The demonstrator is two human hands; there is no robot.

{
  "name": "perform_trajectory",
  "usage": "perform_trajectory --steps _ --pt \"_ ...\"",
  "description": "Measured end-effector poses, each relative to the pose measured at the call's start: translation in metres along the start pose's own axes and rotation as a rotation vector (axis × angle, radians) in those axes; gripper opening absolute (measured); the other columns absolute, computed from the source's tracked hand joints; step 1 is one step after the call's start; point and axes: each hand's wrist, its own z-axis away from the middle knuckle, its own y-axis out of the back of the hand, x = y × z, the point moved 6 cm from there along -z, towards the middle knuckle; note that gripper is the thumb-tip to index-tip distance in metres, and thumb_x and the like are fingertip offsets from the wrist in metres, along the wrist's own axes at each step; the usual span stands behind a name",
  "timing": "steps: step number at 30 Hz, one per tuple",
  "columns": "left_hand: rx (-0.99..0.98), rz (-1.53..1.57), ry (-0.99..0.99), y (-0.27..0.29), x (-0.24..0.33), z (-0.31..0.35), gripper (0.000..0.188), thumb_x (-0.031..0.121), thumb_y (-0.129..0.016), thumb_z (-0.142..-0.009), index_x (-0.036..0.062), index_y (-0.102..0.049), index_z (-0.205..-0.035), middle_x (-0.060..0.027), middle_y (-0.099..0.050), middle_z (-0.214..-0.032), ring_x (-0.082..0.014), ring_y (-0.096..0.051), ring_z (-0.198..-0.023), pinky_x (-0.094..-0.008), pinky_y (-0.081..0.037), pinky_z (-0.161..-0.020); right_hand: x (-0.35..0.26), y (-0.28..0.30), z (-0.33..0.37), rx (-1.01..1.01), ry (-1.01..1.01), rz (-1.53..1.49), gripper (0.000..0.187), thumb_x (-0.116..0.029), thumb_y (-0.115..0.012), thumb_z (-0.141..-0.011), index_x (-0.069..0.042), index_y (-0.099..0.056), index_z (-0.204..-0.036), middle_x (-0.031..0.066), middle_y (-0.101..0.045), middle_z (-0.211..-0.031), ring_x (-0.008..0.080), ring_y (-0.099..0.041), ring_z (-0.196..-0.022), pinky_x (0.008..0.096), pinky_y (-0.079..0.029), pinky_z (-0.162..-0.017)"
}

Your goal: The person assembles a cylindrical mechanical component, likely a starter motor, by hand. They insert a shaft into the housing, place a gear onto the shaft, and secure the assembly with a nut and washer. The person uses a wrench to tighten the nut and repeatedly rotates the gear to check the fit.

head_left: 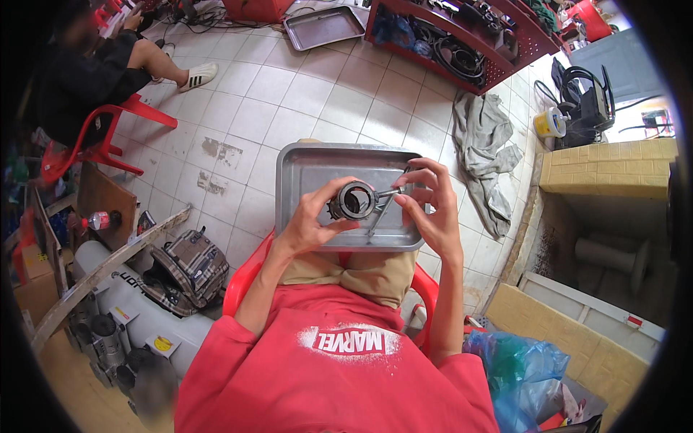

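My left hand (307, 222) grips a dark ring-shaped metal part (370, 203) between thumb and fingers, its round opening facing up. From the right side of the ring sticks a short, light metal rod (388, 193). The thumb and fingertips of my right hand (434, 209) are closed around the rod's outer end. Both hands are over a grey metal tray (303, 160) at my lap. A thin metal piece (378, 218) shows below the rod, above the tray; what it is I cannot make out.
A seated person (79, 86) is at the far left on a red chair (108, 119). Another tray (325, 27) lies on the tiles near a red shelf (440, 54). A grey cloth (484, 137) lies right. Left are a plaid bag (191, 267) and a grey tank (170, 321).
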Motion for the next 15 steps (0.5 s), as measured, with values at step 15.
perform_trajectory --steps 15 --pt "-0.009 -0.003 -0.022 -0.001 0.000 -0.003 0.068 0.008 -0.087 -0.077 0.0019 -0.055 -0.136 -0.0171 -0.070 -0.121 -0.0296 -0.070 -0.112 -0.0370 -0.055 -0.093 0.004 0.001 0.003 -0.020 -0.037 -0.070 0.036 -0.003 -0.064 -0.098 -0.003 -0.048 -0.130 0.0066 -0.070 -0.079 0.0068 -0.057 -0.056 0.0243 -0.042 -0.053"
